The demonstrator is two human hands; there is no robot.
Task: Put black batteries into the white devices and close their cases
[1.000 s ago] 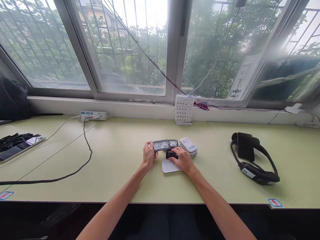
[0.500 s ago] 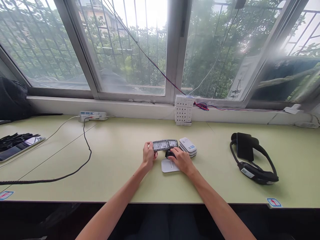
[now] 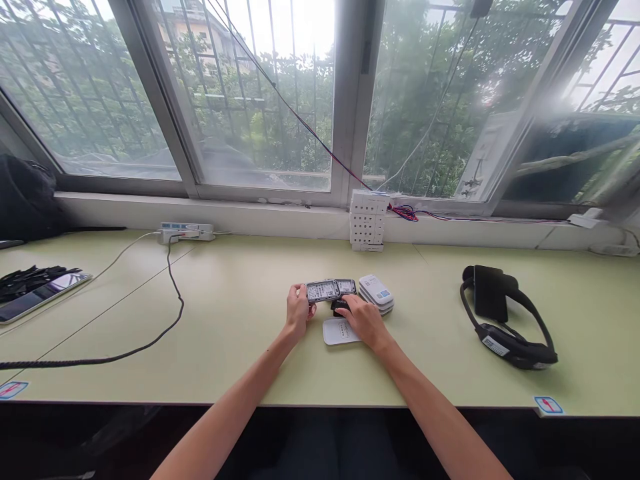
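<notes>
My left hand (image 3: 298, 309) grips the left end of a dark-framed device casing (image 3: 321, 291) with a pale labelled inside. Another such casing (image 3: 346, 287) lies just right of it, partly covered. My right hand (image 3: 364, 316) has its fingers on a black piece with white lettering (image 3: 341, 305), which looks like a battery, below the casings. A white cover (image 3: 337, 331) lies flat on the table under that piece, its right end hidden by my right hand. Beyond my right hand is a stack of white devices (image 3: 376, 291).
On the right of the green table (image 3: 430, 373) lies a black headset (image 3: 515, 343). White boxes (image 3: 367, 221) are stacked by the sill. A power strip (image 3: 186, 232), black cable (image 3: 179, 313) and tablet (image 3: 43, 297) are at left.
The fingers of my right hand have shifted slightly, and the black piece under them has turned a little. My left hand and the casing are almost unmoved.
</notes>
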